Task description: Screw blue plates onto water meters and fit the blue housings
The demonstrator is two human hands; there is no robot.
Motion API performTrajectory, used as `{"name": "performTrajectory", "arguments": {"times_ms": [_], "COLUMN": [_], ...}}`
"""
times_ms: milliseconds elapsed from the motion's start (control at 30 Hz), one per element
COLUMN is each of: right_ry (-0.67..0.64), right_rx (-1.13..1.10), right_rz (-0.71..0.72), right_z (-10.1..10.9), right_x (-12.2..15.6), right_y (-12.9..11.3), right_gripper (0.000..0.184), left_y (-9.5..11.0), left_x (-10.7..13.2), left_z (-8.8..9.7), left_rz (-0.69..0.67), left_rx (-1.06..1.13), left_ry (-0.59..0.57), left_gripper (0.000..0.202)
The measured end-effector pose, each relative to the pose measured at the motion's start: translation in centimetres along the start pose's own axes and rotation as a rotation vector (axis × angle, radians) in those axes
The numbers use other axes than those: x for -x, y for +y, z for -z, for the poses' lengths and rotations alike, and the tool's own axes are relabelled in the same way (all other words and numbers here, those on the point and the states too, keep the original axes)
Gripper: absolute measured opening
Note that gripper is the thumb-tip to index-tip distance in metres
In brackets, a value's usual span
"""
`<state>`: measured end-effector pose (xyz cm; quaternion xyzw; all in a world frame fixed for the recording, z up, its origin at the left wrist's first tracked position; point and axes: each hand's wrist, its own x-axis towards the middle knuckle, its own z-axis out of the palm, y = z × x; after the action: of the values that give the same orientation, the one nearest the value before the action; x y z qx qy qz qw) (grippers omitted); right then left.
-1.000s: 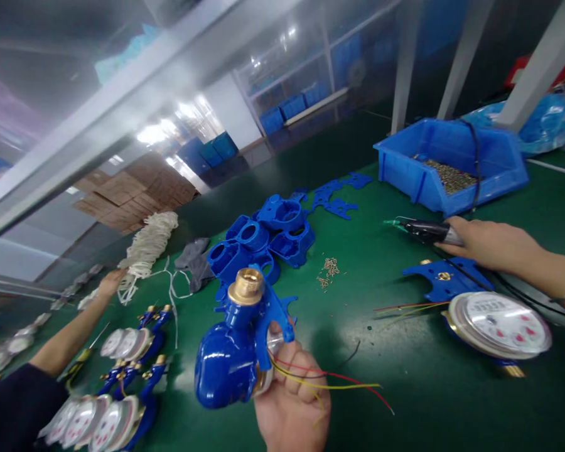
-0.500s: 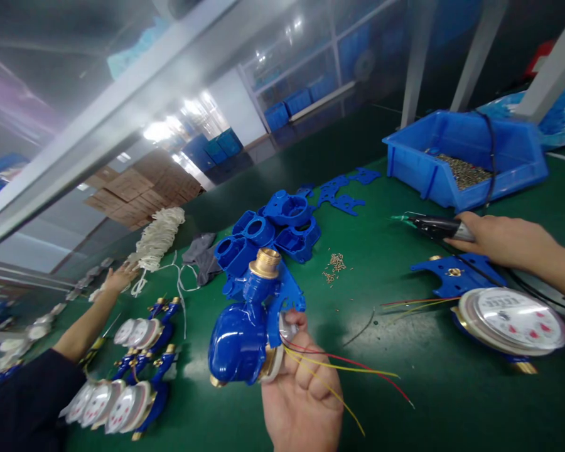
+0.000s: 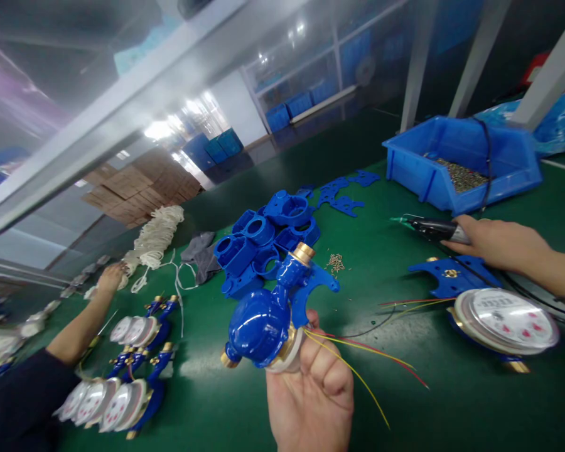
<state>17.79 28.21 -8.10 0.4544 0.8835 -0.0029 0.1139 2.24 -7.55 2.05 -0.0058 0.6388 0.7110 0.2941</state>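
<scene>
My left hand is raised palm up at the bottom centre, closed round a blue water meter. Its blue back faces me and its brass threaded end points up and to the right. Thin red and yellow wires trail from it to the right. My right hand rests on the green table at the right, gripping a black electric screwdriver whose tip points left. Just below that hand lie a flat blue bracket plate and a second meter with its dial face up.
A heap of blue plastic housings and loose small screws lie mid-table. A blue bin of screws stands at the back right. At the left, a co-worker's hand is by white cords, near rows of meters.
My left hand has turned the blue meter, so its brass end now tilts to the right and its round back faces me more. My right hand and the screwdriver have barely moved.
</scene>
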Motion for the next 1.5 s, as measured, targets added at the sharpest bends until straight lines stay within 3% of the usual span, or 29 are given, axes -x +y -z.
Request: {"name": "performTrajectory", "arguments": {"times_ms": [100, 167, 233, 333, 433, 767, 1100, 1500], "right_ry": [0.005, 0.012, 0.019, 0.022, 0.028, 0.044, 0.052, 0.046], "right_rx": [0.002, 0.003, 0.007, 0.016, 0.026, 0.018, 0.035, 0.027], "right_rz": [-0.003, -0.004, -0.002, 0.004, 0.008, 0.029, 0.036, 0.045], "right_z": [0.0, 0.0, -0.1, -0.2, -0.1, 0.3, 0.9, 0.8], "right_x": [0.0, 0.0, 0.0, 0.0, 0.1, 0.5, 1.1, 0.9], "right_y": [-0.1, -0.1, 0.0, 0.0, 0.0, -0.3, -0.6, -0.4], "right_gripper": [0.041, 0.04, 0.04, 0.041, 0.043, 0.039, 0.038, 0.039], "left_y": [0.5, 0.9, 1.1, 0.7, -0.1, 0.5, 0.2, 0.0], "left_x": [0.4, 0.6, 0.7, 0.7, 0.7, 1.1, 1.2, 1.2], "left_z": [-0.9, -1.5, -2.1, -2.4, -2.2, -2.4, -2.6, -3.0], "left_rz": [0.081, 0.148, 0.273, 0.436, 0.451, 0.484, 0.536, 0.513], "left_rx": [0.114, 0.224, 0.461, 0.876, 1.029, 1.046, 1.101, 0.994], "left_ry": [-0.048, -0.058, -0.051, -0.063, -0.133, -0.304, -0.342, -0.323], "left_gripper": [0.031, 0.042, 0.053, 0.053, 0.05, 0.05, 0.052, 0.043]}}
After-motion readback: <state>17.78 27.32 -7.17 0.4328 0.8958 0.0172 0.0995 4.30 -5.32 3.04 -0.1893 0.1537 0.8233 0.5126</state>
